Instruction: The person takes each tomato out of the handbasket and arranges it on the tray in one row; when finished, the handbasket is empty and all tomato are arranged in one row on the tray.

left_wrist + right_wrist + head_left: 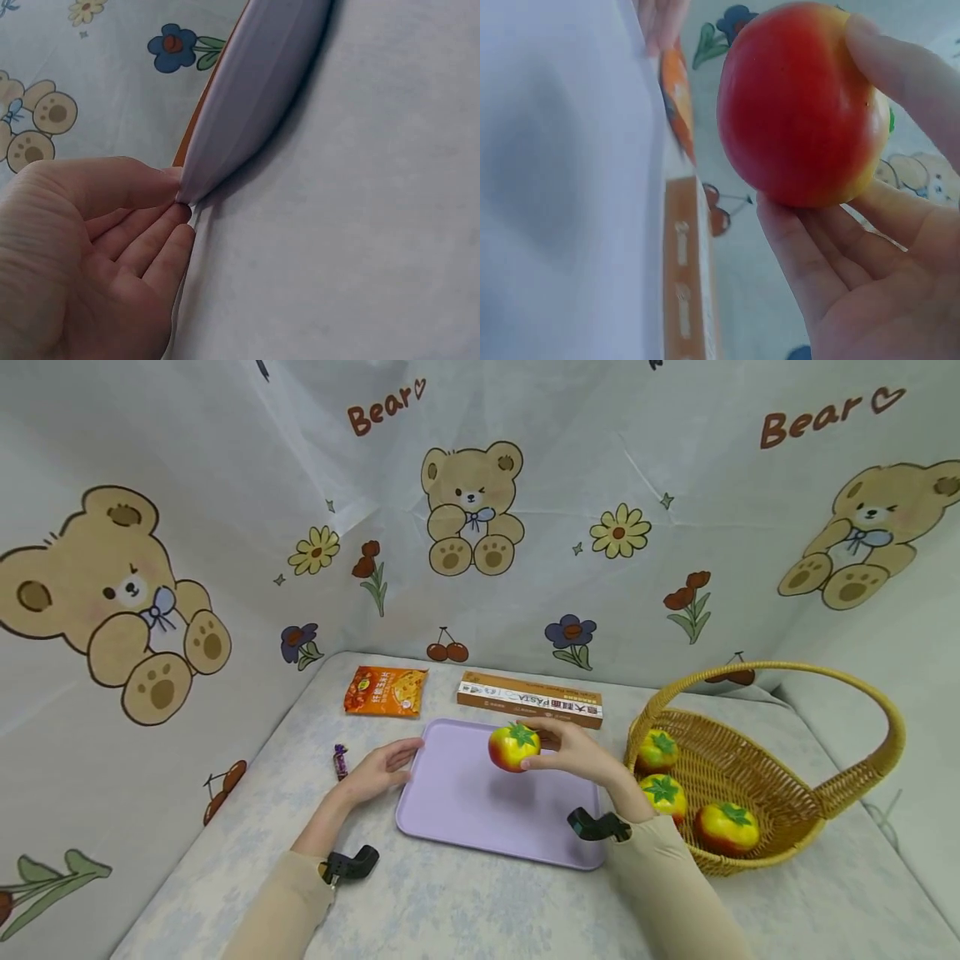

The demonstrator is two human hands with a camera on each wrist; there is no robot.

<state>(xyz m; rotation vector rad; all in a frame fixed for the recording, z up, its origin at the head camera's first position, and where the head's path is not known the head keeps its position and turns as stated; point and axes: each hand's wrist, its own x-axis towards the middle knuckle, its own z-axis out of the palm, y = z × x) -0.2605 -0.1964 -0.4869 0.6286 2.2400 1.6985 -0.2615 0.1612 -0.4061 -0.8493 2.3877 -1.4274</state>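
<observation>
A light purple tray (pixel 480 814) lies flat on the table. My left hand (pixel 380 769) is at its left edge, with fairly straight fingers and the thumb tip right at the rim (pixel 225 142). Over the tray, my right hand (pixel 573 752) holds a red and yellow persimmon (pixel 513 747) with a green leafy top. In the right wrist view the thumb is on one side of that persimmon (pixel 799 105) and the fingertips (pixel 776 214) are on the other. More persimmons (pixel 727 828) lie in a wicker basket (pixel 798 822) to the right.
Behind the tray lies a long pasta box (pixel 529 699), and an orange snack packet (pixel 386 691) is at the back left. A small purple wrapped candy (pixel 341 762) is beside the left hand. The basket's tall handle (pixel 892 727) arches up on the right. A bear-print cloth hangs behind.
</observation>
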